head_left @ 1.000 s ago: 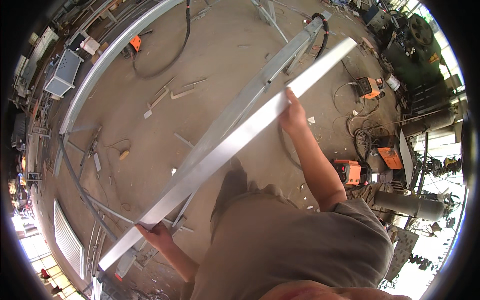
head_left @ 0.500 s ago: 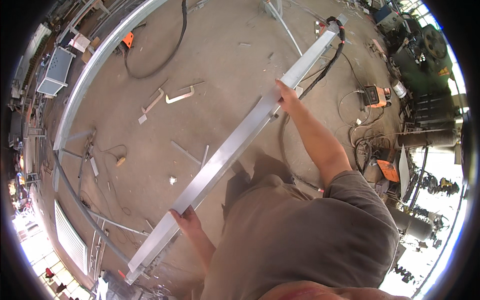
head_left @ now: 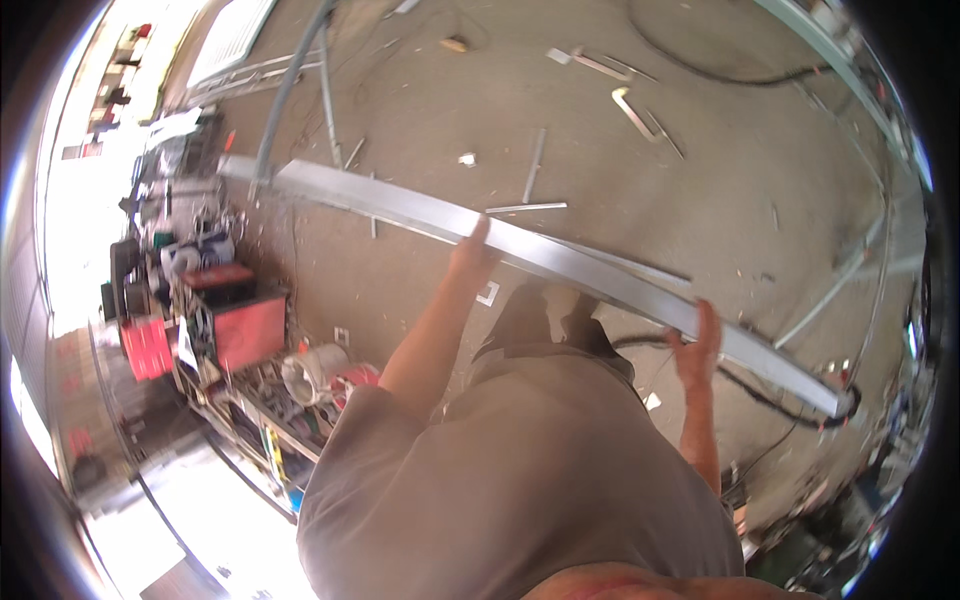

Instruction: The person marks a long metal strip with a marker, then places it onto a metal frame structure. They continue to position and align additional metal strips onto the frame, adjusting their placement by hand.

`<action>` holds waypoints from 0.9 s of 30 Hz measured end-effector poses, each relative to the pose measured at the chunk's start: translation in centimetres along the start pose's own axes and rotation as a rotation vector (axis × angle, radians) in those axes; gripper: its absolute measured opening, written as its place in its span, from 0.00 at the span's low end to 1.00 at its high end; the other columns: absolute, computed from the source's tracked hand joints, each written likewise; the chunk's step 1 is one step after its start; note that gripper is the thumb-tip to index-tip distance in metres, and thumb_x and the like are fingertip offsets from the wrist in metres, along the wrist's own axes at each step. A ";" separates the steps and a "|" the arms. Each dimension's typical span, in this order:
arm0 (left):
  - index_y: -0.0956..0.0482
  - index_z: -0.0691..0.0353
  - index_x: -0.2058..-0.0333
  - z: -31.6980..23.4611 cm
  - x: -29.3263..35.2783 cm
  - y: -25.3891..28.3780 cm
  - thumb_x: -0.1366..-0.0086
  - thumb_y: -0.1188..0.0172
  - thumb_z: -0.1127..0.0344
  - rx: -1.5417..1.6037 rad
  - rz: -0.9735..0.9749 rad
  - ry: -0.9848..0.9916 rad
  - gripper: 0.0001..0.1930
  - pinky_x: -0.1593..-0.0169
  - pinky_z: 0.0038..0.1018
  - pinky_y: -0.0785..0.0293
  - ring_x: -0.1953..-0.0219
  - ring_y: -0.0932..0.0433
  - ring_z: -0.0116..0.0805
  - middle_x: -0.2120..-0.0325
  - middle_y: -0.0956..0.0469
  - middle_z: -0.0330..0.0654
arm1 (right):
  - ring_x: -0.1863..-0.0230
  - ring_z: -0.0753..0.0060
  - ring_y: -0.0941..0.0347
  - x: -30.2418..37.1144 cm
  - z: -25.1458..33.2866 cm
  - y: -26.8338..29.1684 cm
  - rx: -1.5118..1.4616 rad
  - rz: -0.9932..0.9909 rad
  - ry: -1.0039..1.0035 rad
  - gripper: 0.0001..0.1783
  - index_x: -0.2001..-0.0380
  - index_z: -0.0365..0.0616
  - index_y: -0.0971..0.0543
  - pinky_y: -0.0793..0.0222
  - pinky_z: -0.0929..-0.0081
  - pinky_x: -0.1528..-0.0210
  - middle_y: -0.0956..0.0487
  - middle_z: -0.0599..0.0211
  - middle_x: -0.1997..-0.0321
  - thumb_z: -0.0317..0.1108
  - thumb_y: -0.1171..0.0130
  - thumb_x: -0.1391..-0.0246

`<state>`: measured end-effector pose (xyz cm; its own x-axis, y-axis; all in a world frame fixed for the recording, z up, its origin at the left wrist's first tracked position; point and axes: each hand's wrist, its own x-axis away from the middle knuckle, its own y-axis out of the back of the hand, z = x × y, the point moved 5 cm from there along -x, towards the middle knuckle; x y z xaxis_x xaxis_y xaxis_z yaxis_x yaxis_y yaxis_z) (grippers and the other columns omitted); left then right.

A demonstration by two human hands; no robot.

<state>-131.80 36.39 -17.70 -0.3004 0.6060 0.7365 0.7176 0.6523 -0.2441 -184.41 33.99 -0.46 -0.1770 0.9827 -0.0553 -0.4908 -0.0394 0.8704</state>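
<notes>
A long silver metal beam [head_left: 590, 272] runs across in front of my body, from upper left to lower right. My left hand [head_left: 474, 255] grips its near edge left of the middle, thumb over the top face. Farther right, my right hand [head_left: 699, 342] is on the beam with its fingers over the top and its thumb at the near side. Motion slightly blurs this hand. The beam's right end lies close to a black cable [head_left: 790, 412]. At its left end, it meets or overlaps a grey metal tube [head_left: 285, 95]; I cannot tell whether they touch.
Metal strips [head_left: 528, 208] and clamps [head_left: 632, 115] lie on the floor beyond the beam. A red box [head_left: 250, 330] and a white bucket [head_left: 315, 372] stand at my left. A curved metal frame [head_left: 840, 60] rises at the far right.
My view has turned left, bringing the red box and bucket into sight. The beam now slopes down to the right instead of up. Both hands stay on it.
</notes>
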 end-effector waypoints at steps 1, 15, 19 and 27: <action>0.27 0.58 0.38 0.6 -0.7 0.9 0.25 0.37 0.54 -0.214 -0.006 -0.123 0.23 0.39 0.48 0.22 0.42 0.22 0.45 0.45 0.21 0.47 | 0.30 0.42 0.33 -0.6 2.3 -1.2 -0.057 0.186 0.065 0.50 0.30 0.45 0.30 0.40 0.47 0.25 0.26 0.51 0.32 0.37 0.19 0.57; 0.22 0.74 0.50 -9.0 3.3 4.1 0.34 0.38 0.28 -0.591 -0.234 0.029 0.44 0.61 0.33 0.16 0.67 0.14 0.35 0.65 0.14 0.47 | 0.41 0.46 0.26 -6.8 13.1 -10.8 0.027 0.361 0.343 0.39 0.39 0.42 0.25 0.29 0.52 0.36 0.20 0.54 0.42 0.33 0.25 0.57; 0.22 0.73 0.52 -11.8 1.4 8.8 0.35 0.36 0.28 -0.742 -0.582 -0.192 0.42 0.63 0.35 0.18 0.70 0.16 0.37 0.67 0.15 0.48 | 0.41 0.46 0.26 -7.6 17.7 -14.3 0.023 0.329 0.398 0.38 0.39 0.43 0.25 0.30 0.52 0.37 0.20 0.55 0.44 0.33 0.25 0.57; 0.23 0.73 0.43 -13.3 0.0 13.4 0.31 0.38 0.33 -0.659 -0.521 -0.213 0.41 0.54 0.34 0.19 0.59 0.15 0.39 0.58 0.15 0.52 | 0.40 0.45 0.26 -8.2 22.1 -16.8 0.048 0.322 0.360 0.38 0.39 0.44 0.23 0.29 0.53 0.37 0.19 0.55 0.42 0.35 0.23 0.57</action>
<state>-113.84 39.03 -12.57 -0.7561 0.4191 0.5027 0.6540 0.5137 0.5554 -155.85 30.55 -3.77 -0.6012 0.7966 0.0623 -0.3240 -0.3143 0.8923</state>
